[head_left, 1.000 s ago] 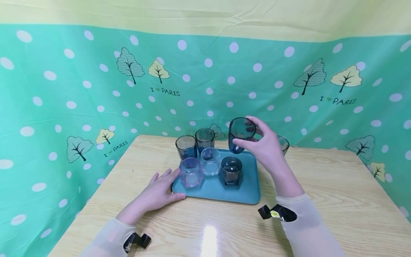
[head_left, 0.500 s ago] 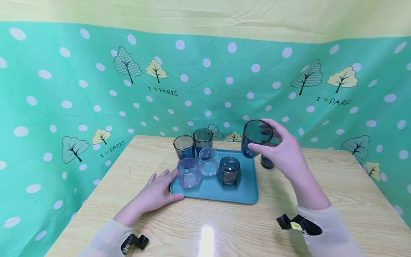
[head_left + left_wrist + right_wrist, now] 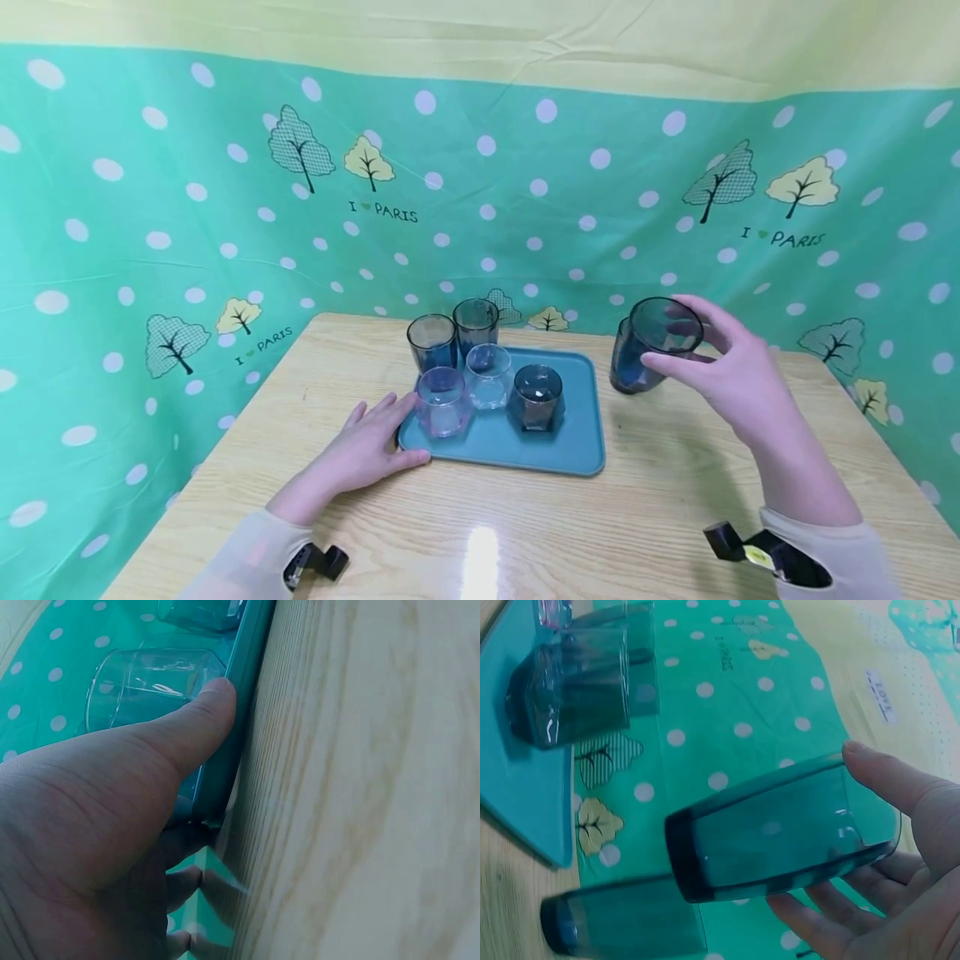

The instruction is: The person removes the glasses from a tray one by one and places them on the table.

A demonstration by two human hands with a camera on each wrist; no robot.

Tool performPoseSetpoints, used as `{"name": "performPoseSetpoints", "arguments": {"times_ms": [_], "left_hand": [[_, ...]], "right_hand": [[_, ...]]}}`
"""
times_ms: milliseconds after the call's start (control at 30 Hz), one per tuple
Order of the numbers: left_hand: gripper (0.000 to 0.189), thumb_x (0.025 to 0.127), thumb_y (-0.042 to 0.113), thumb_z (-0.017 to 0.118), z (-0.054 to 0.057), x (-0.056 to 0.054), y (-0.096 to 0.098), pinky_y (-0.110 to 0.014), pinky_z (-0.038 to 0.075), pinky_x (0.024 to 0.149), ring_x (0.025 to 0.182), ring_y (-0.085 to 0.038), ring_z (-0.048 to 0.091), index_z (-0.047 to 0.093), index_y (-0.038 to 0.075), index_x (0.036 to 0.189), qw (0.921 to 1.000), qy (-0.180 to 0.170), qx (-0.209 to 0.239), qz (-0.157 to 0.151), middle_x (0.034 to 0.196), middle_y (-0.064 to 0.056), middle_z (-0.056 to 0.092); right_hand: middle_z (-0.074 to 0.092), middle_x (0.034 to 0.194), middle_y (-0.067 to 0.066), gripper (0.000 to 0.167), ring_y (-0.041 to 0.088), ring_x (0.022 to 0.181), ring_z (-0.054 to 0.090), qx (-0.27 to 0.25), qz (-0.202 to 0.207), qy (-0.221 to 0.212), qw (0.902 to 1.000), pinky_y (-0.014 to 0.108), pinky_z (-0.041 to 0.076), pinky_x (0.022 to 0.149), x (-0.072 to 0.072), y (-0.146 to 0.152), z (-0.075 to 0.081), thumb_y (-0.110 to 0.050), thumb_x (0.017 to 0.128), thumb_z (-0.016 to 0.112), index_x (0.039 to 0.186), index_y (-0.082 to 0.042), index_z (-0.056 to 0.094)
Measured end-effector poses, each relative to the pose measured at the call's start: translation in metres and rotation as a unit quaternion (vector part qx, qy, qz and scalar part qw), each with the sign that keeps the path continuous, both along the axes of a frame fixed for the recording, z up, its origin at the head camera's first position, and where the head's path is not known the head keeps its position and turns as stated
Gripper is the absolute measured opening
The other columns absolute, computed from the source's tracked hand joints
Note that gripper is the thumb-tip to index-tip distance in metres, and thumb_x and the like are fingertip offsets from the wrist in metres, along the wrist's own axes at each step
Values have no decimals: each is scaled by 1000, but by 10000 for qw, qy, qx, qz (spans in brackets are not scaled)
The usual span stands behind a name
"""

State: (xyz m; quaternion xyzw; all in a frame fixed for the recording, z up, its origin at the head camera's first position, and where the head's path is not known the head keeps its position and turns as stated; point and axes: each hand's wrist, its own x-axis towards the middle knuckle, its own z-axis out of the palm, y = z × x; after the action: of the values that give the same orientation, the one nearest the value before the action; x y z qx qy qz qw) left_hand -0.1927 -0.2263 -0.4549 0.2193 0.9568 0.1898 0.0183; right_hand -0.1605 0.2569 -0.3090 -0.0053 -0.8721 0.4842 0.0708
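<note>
My right hand (image 3: pixel 731 371) grips a tall dark blue-grey glass tumbler (image 3: pixel 663 329) near its rim, thumb on one side and fingers on the other. In the right wrist view this tumbler (image 3: pixel 772 836) is tilted and held off the table. Close behind it a matching tumbler (image 3: pixel 625 371) stands on the table, right of the blue tray (image 3: pixel 573 450). My left hand (image 3: pixel 367 446) rests at the tray's front left corner, its thumb (image 3: pixel 206 712) touching the rim. On the tray stand a pinkish glass (image 3: pixel 444 407), a clear glass (image 3: pixel 489 383) and a short dark glass (image 3: pixel 537 400).
Two more tall dark tumblers, one on the left (image 3: pixel 432 346) and one on the right (image 3: pixel 476 323), stand at the tray's back left. Beyond the wooden table (image 3: pixel 600 533) hangs a green dotted curtain (image 3: pixel 480 208).
My right hand has carried the tumbler from above the tray's back right to the right, past the tray, and lower, beside the standing tumbler. The left hand has stayed at the tray corner.
</note>
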Motion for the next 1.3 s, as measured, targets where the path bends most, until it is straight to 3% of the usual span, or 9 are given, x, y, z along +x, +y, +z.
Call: {"name": "performPoseSetpoints", "arguments": {"times_ms": [167, 400, 600, 833, 1100, 1233, 1300], "left_hand": [[103, 97, 69, 75, 2, 0, 1, -82, 18, 124, 159, -51, 37, 43, 4, 169, 10000, -16, 0, 13, 170, -17, 47], [101, 97, 67, 76, 2, 0, 2, -82, 18, 123, 158, -51, 37, 43, 4, 169, 10000, -3, -18, 15, 170, -18, 48], [103, 97, 69, 74, 1, -3, 2, -82, 18, 123, 158, -51, 37, 41, 4, 170, 10000, 39, -43, -29, 171, -17, 46], [102, 97, 68, 75, 2, -3, 1, -82, 18, 123, 158, -52, 37, 42, 4, 169, 10000, 2, -71, -13, 171, -18, 46], [100, 97, 67, 76, 3, -2, 1, -82, 17, 124, 158, -52, 36, 43, 4, 169, 10000, -42, -40, 9, 170, -19, 47], [100, 97, 66, 76, 3, -2, 2, -82, 17, 124, 158, -52, 36, 42, 5, 169, 10000, -67, -27, 29, 170, -19, 47], [101, 97, 67, 76, 3, -2, 2, -81, 17, 124, 159, -51, 36, 42, 4, 169, 10000, -77, -23, 33, 170, -19, 46]], "right_hand": [[61, 153, -1, 90, 17, 141, 51, 189, 27, 77, 9998, 28, 45, 94, 1, 19, -5, -45, 94, 91, 170, -38, 43], [43, 171, 7, 94, 36, 157, 40, 302, 97, -128, 9994, 48, 43, 108, -2, 38, -7, -44, 96, 89, 173, -40, 36], [48, 165, 7, 91, 31, 157, 37, 347, 1, -345, 9988, 49, 39, 109, -6, 56, -8, -45, 98, 87, 173, -39, 36], [39, 172, 25, 96, 48, 160, 25, 201, -140, -528, 9983, 76, 27, 114, -13, 70, -14, -47, 97, 87, 176, -36, 32], [39, 168, 24, 99, 48, 151, 34, 317, -415, -511, 9973, 68, 34, 107, -21, 77, -27, -54, 97, 85, 176, -28, 32], [37, 168, 18, 100, 44, 147, 36, 290, -667, -471, 9962, 52, 41, 99, -27, 78, -35, -57, 95, 85, 176, -24, 34], [34, 171, 18, 101, 44, 148, 35, 223, -759, -449, 9959, 49, 42, 98, -29, 80, -39, -56, 95, 85, 176, -23, 34]]}}
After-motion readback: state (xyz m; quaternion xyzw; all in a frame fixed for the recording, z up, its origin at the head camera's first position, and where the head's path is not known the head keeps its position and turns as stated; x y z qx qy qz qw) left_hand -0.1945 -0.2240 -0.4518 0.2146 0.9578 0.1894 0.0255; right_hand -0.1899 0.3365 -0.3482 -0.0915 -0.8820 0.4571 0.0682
